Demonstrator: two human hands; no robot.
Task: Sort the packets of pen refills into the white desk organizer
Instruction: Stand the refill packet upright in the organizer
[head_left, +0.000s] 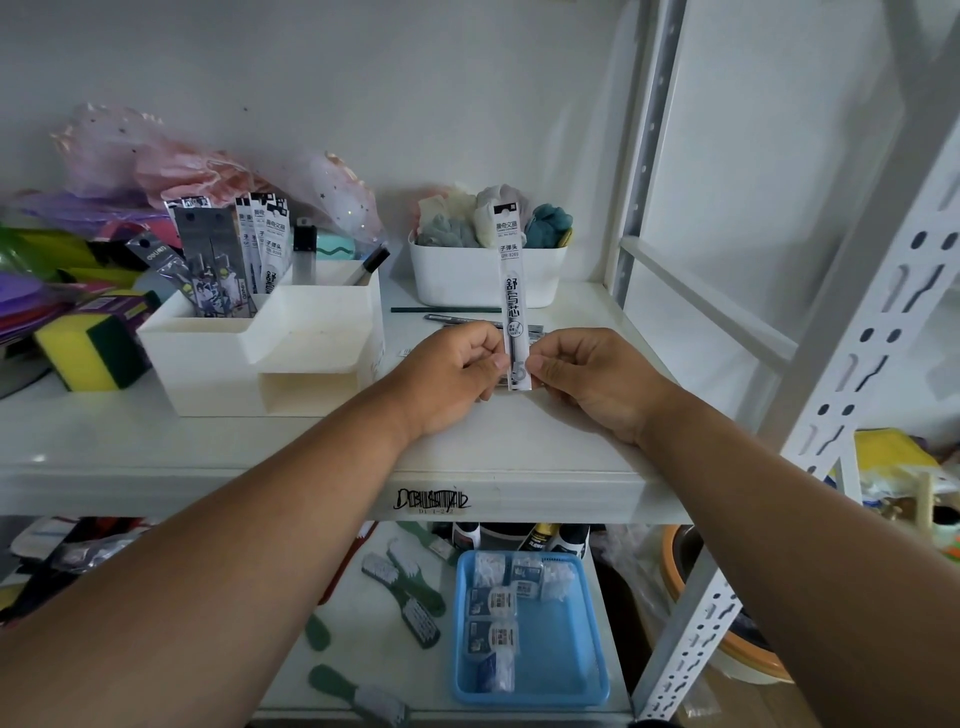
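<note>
Both the left hand (452, 371) and right hand (587, 379) pinch an upright refill packet (511, 291). Its print reads "子弹头" and "舒写芯". The shelf edge label (434, 501) is scribbled over.

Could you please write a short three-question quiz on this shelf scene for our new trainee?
1. True or false: both hands pinch the upright refill packet near its lower end.
2. Multiple choice: the packets already sorted stand in which part of the white desk organizer? A) the rear left compartment B) the open front slot C) the lowest tray
3. Fill in: the blue tray sits on the shelf ____ the organizer's shelf.

Key
1. True: the left hand and right hand pinch it from either side.
2. A
3. below
</note>
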